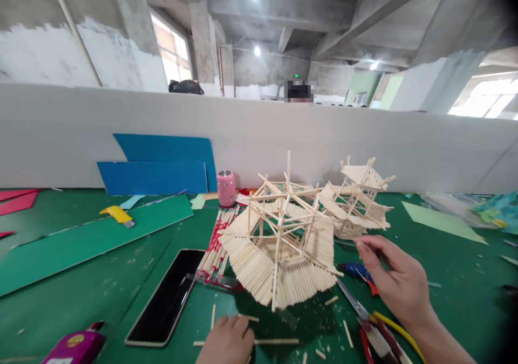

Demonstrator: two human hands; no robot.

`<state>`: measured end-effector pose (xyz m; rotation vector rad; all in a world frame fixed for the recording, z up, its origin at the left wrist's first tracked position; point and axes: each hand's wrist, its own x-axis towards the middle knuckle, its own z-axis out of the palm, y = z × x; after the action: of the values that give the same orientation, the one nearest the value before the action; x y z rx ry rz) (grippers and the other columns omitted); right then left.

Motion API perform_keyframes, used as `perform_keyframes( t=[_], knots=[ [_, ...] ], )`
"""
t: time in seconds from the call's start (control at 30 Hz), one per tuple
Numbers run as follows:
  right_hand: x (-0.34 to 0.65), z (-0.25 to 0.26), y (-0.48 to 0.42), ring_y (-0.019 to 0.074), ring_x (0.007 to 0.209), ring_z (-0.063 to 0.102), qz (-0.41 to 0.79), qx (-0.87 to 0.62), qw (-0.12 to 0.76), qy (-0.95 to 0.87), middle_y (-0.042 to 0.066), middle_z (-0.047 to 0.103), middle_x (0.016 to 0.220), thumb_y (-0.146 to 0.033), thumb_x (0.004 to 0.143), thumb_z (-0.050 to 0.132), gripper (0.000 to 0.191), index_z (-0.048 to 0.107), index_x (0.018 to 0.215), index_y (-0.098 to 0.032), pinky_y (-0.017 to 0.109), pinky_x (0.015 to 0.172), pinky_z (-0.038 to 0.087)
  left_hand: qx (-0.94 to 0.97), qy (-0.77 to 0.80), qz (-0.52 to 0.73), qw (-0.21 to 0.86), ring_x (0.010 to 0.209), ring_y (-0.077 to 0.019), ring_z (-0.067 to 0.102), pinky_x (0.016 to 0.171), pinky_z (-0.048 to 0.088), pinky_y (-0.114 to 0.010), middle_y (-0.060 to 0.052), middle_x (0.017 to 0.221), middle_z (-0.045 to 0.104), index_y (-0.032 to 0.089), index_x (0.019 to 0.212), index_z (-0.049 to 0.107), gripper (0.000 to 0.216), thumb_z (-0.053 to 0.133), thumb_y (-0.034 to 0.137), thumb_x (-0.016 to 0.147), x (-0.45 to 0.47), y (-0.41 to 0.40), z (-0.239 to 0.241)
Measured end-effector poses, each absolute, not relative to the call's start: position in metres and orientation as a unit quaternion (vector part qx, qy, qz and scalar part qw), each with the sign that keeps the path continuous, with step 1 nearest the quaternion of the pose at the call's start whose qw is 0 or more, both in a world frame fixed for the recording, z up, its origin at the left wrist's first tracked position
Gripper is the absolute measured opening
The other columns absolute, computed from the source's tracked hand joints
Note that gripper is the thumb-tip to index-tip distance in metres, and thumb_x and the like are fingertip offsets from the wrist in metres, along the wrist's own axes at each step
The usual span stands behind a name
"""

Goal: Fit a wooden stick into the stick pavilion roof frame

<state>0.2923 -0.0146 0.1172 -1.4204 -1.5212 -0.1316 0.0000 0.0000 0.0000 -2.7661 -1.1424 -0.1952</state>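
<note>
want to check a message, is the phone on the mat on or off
Off, as far as it shows: the phone lies flat, face up on the green mat, its screen plain black with only reflections.

Pale, unpainted wood on the stick roof model (279, 245) and the smaller stick model (358, 199). Table mat (93, 304) dark green; lighter green card sheet (81, 240) lying on it. Two blue boards (162, 164) against a white partition (60, 132). Pink tumbler (226, 187), silver lid. Yellow utility knife (117, 215). Black-screened phone (168, 296). Magenta box (75, 348).
</note>
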Motion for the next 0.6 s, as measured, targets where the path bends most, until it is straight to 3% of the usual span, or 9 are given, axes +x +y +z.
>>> perform_keyframes(
  t=[0.33,0.47,0.6],
  knots=[
    [0.290,0.105,-0.037,0.0104,0.051,0.050,-0.041,-0.630,0.583,-0.511,-0.001,0.058,0.067,-0.028,0.077,0.058,0.012,0.063,0.085,-0.021,0.022,0.046,0.041,-0.924,-0.381,-0.001,-0.017,0.069,-0.0212,0.058,0.063,0.041,-0.033,-0.004,0.075,0.061,0.016,0.073,0.059,0.014,0.049,0.009,0.080,0.004,-0.007,0.027],
    [0.289,0.087,-0.049,0.0107,0.051,0.051,-0.010,-0.653,0.565,-0.504,-0.001,0.060,0.068,-0.030,0.077,0.059,0.013,0.064,0.085,-0.022,0.021,0.047,0.043,-0.929,-0.369,-0.001,-0.028,0.070,-0.0213,0.057,0.062,0.041,-0.034,-0.005,0.074,0.061,0.015,0.072,0.058,0.016,0.046,0.006,0.079,0.006,-0.005,0.025],
    [0.288,0.069,-0.062,0.0122,0.061,0.056,0.020,-0.675,0.529,-0.513,0.000,0.063,0.077,-0.031,0.077,0.058,0.014,0.064,0.088,-0.025,0.021,0.057,0.046,-0.936,-0.349,-0.011,-0.040,0.072,-0.0211,0.056,0.066,0.042,-0.035,-0.005,0.076,0.061,0.015,0.072,0.058,0.015,0.047,0.005,0.076,0.004,-0.006,0.026]
  ],
)
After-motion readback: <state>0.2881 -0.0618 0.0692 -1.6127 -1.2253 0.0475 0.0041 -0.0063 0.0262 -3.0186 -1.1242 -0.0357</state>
